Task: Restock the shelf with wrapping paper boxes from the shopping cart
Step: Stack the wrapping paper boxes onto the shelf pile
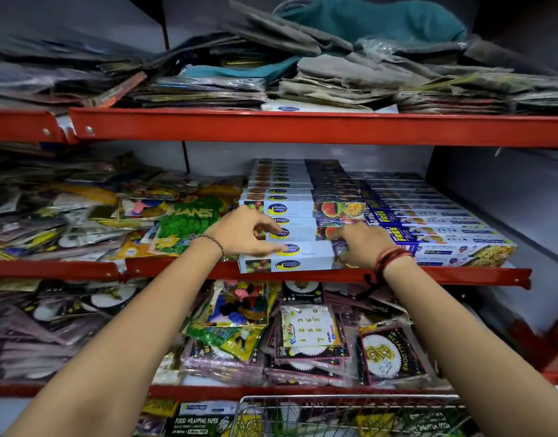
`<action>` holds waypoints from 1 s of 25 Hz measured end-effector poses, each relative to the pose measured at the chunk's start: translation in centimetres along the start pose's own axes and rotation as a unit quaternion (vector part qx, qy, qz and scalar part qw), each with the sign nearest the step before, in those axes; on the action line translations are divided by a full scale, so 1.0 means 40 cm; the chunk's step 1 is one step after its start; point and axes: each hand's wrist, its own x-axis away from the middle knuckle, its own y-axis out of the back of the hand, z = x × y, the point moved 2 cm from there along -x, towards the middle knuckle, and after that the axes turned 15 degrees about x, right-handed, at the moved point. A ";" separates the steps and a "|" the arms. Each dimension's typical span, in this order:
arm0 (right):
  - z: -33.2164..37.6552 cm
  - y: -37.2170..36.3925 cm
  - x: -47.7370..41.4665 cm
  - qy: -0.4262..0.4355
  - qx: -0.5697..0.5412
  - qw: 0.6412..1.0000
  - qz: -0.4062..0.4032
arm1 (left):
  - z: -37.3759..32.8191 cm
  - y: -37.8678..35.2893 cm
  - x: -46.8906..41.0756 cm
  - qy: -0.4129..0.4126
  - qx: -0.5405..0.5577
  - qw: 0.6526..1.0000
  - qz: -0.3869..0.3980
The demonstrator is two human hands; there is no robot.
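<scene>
The left hand (244,230) lay curled, fingertips pressing the front box's (290,257) left end; the right hand (362,244), fingers bent, pressed its right end. That box lay crosswise at the shelf (429,275) lip, glossy white card, squared, before the box stack (303,197). Nudging it back looked next.

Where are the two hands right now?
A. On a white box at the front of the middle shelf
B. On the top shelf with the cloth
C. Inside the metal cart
A: the left hand and right hand rest on the white box at the front edge of the middle shelf.
</scene>
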 end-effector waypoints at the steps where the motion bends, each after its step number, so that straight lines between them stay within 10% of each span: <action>1: -0.005 0.010 -0.012 -0.005 0.002 1.000 -0.009 | -0.005 0.009 0.004 -0.009 -0.046 0.999 0.012; 7: -0.016 0.048 -0.090 -0.036 -0.005 0.996 -0.082 | 0.015 0.025 -0.051 0.010 -0.178 0.983 -0.042; 25: -0.004 -0.018 -0.214 -0.056 -0.021 0.989 -0.136 | 0.087 -0.055 -0.168 0.146 -0.124 0.979 -0.075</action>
